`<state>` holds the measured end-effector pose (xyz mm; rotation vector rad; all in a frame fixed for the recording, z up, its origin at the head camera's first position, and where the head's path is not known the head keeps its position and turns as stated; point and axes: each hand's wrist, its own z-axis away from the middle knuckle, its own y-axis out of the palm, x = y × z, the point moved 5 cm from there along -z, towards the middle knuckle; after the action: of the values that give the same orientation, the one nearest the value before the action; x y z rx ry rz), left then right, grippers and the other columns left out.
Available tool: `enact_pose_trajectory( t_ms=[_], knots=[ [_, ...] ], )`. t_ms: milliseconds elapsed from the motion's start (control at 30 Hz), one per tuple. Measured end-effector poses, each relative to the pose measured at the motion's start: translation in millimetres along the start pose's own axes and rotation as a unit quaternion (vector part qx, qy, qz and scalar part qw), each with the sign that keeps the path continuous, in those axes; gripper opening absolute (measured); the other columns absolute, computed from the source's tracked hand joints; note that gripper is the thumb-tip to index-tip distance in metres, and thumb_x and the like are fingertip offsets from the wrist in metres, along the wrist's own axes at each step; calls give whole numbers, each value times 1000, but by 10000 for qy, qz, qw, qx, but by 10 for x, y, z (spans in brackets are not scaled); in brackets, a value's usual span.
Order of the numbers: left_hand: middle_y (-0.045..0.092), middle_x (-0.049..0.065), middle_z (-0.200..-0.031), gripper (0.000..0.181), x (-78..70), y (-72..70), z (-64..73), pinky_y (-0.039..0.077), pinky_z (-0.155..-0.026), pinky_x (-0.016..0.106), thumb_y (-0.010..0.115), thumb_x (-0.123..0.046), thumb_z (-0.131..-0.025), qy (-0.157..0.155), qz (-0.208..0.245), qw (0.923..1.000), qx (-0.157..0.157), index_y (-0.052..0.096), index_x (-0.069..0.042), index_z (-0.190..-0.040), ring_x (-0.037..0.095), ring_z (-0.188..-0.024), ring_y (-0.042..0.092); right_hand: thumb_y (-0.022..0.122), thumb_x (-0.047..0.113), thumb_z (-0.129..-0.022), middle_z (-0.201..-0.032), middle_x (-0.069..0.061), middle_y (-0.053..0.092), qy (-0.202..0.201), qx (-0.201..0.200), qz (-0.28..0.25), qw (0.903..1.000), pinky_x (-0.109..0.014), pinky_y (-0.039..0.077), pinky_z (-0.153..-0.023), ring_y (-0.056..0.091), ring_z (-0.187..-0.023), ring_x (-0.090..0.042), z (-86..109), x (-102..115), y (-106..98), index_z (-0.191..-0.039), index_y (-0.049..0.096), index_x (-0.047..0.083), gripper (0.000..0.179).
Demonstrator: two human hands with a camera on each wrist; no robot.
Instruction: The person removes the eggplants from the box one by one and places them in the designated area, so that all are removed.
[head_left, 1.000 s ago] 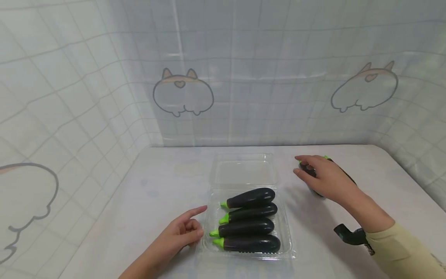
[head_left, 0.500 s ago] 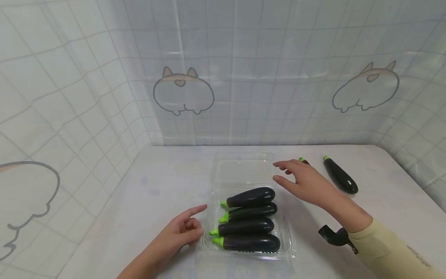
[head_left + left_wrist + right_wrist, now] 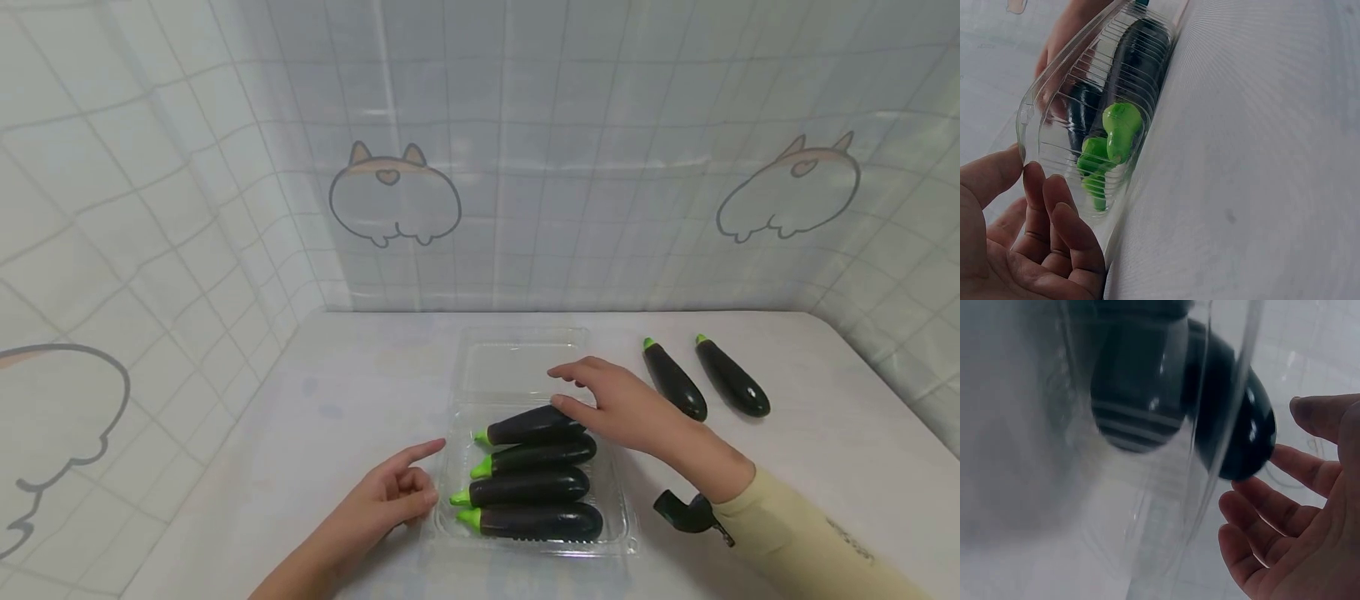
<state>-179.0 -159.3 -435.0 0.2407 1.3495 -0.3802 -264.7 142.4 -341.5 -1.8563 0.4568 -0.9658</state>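
Several dark eggplants with green stems lie side by side in the base of a clear plastic clamshell container. At its left side, my left hand stretches out the index finger while the others curl; in the left wrist view the thumb and a fingertip meet at the rim, gripping it. My right hand is over the container's far right corner, fingers spread and loosely bent. It partly covers the thick end of the farthest eggplant. In the right wrist view, the fingers reach beside an eggplant's rounded end.
The container's lid lies folded back, away from me. To the right, two more eggplants rest on the white table, one nearer the container and one farther right. A black strap piece hangs by the right sleeve. Cloth-like walls surround the table.
My right hand has moved left from the two loose eggplants to above the container, uncovering both of them. My left hand and the eggplants have stayed in place.
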Motion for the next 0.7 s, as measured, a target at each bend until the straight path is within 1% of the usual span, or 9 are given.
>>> enact_pose_trajectory(
  t_ms=[100, 200, 367, 533, 700],
  knots=[
    [59, 9, -93, 66, 1, 1, -5, 46, -69, 26, 67, -17, -96, 43, -8, 10000, 22, 35, -12, -153, 16, -76, 52, 63, 40, -97, -127, -2, 60, -151, 62, -37, 9999, -42, 49, -91, 58, -114, -23, -18, 59, 53, -135, 60, 16, 45],
    [60, 10, -93, 66, 8, 0, -6, 47, -69, 25, 67, -17, -96, 50, 5, 10000, 26, 35, -12, -153, 16, -76, 53, 62, 41, -97, -127, -2, 60, -369, 124, 67, 9992, -42, 47, -95, 58, -116, -21, -26, 113, 120, -135, 60, 16, 45],
    [60, 10, -93, 66, 10, 2, -1, 47, -70, 25, 67, -17, -95, 68, 37, 10000, 32, 35, -12, -153, 16, -76, 53, 62, 41, -97, -124, -3, 61, -648, 291, 377, 9968, -41, 48, -94, 58, -114, -20, -17, 182, 246, -134, 62, 14, 45],
    [60, 9, -94, 66, 1, 13, 2, 46, -69, 25, 67, -16, -95, 120, 54, 9999, 44, 35, -12, -153, 15, -76, 52, 67, 35, -95, -122, -6, 63, -873, 218, 862, 9922, -41, 47, -95, 58, -113, -24, 13, 235, 306, -129, 66, 10, 43],
    [59, 8, -93, 65, -6, 36, 1, 46, -68, 25, 66, -16, -96, 151, 27, 9999, 77, 34, -10, -153, 14, -74, 52, 71, 29, -91, -124, -3, 65, -1058, 143, 1130, 9878, -39, 47, -96, 60, -115, -21, 71, 277, 305, -127, 68, 12, 40]
  ],
)
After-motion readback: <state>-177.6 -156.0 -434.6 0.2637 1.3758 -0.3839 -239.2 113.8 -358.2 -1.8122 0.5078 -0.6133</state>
